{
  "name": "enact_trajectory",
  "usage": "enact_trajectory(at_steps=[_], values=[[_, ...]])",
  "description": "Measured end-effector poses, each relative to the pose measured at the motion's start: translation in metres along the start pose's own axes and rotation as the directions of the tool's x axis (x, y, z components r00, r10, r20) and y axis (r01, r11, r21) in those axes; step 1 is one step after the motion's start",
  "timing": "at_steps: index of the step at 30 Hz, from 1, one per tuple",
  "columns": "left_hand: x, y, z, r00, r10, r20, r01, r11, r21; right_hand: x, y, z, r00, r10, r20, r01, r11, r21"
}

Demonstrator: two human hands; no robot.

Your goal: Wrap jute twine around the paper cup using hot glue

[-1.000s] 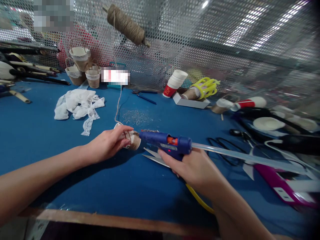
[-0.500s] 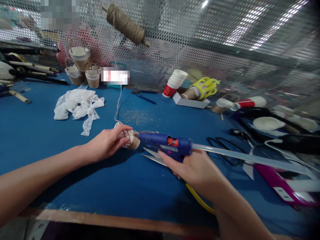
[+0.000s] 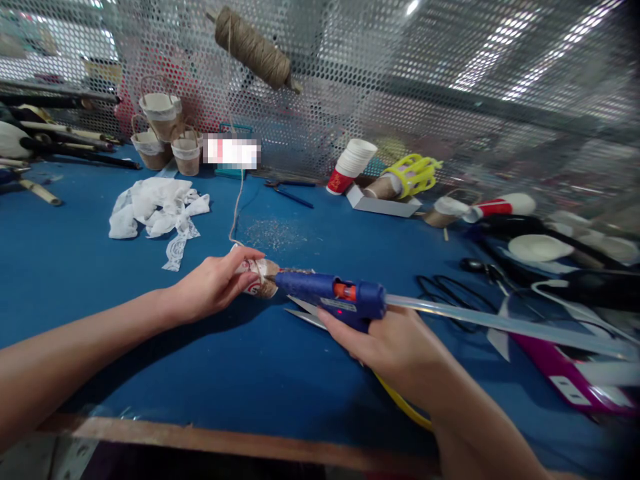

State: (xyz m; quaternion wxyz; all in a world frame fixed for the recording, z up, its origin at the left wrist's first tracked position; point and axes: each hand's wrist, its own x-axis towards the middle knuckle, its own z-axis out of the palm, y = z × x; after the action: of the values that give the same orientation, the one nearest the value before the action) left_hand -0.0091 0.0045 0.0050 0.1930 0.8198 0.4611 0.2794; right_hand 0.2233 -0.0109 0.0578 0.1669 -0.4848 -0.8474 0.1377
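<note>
My left hand (image 3: 213, 283) is closed around a small paper cup (image 3: 254, 287), which lies on its side, partly wrapped in brown twine and partly hidden by the fingers. A strand of twine (image 3: 239, 203) runs from the cup up to a large spool (image 3: 253, 50). In my right hand (image 3: 387, 340) is a blue hot glue gun (image 3: 325, 290) with a long clear glue stick (image 3: 480, 320) sticking out of its back. The gun's nozzle is at the twine-covered part of the cup; whether it touches is hard to tell. Scissors (image 3: 306, 313) with yellow handles lie beneath the right hand.
White lace (image 3: 155, 207) is heaped at the left, before several twine-wrapped cups (image 3: 186, 157). Pliers (image 3: 290, 193), stacked paper cups (image 3: 350, 167) and a white box (image 3: 383, 201) stand towards the mesh panel. Black cables (image 3: 450, 300) and a magenta device (image 3: 555, 367) are at the right.
The glue gun's nozzle has shifted slightly down and left along the cup. My left hand keeps its hold on the cup, almost unmoved.
</note>
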Motion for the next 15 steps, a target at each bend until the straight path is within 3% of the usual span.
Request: enact_trajectory(at_steps=[9, 15], values=[[0.0013, 0.0003, 0.0002, 0.999, -0.031, -0.01, 0.031, 1.0, 0.004, -0.0035, -0.0059, 0.0015, 0.999, 0.045, -0.008, -0.045, 0.996, 0.077], [-0.0004, -0.0016, 0.0019, 1.0, 0.013, -0.013, -0.013, 1.0, 0.018, -0.001, 0.0014, 0.0008, 1.0, -0.002, -0.008, 0.002, 1.0, -0.005]])
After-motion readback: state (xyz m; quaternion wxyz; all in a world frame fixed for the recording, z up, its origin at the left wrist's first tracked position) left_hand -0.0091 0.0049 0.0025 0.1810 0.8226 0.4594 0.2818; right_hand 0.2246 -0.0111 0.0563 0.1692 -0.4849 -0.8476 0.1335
